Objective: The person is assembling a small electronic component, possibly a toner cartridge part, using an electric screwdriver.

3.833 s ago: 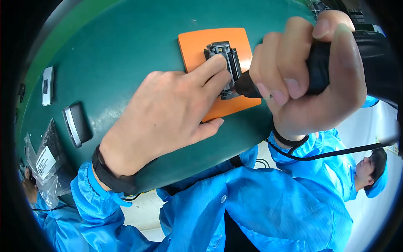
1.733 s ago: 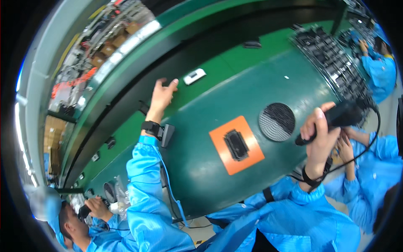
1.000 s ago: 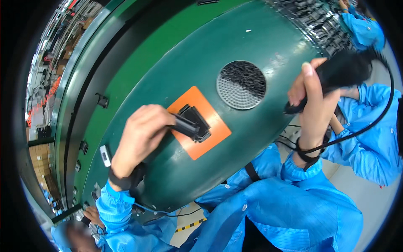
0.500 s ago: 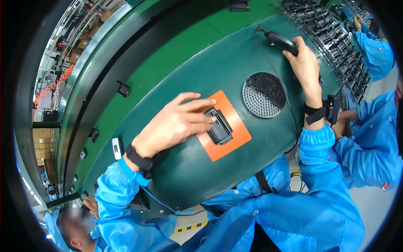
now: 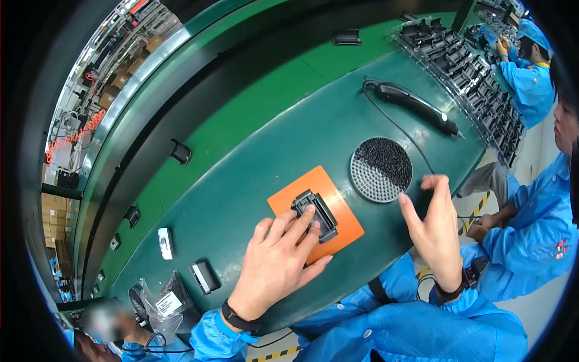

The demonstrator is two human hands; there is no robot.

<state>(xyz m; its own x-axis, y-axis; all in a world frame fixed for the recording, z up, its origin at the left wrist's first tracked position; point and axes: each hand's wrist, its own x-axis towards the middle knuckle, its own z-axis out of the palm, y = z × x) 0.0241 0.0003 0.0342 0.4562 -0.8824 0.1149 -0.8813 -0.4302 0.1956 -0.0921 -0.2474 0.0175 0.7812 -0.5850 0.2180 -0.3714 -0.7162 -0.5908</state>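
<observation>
Beyond green table (image 5: 241, 211): shelving (image 5: 120, 66) | left grip (image 5: 274, 265) spread on housing (image 5: 325, 220) | right grip (image 5: 435, 238) half-parted, empty

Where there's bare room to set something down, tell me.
Bare green tabletop lies between the orange square mat and the silver oblong device, and along the far edge between the mat and the black corded screwdriver. Crowded: the mat, with the left hand on a black rectangular part, and the right end, with clustered black parts.
</observation>
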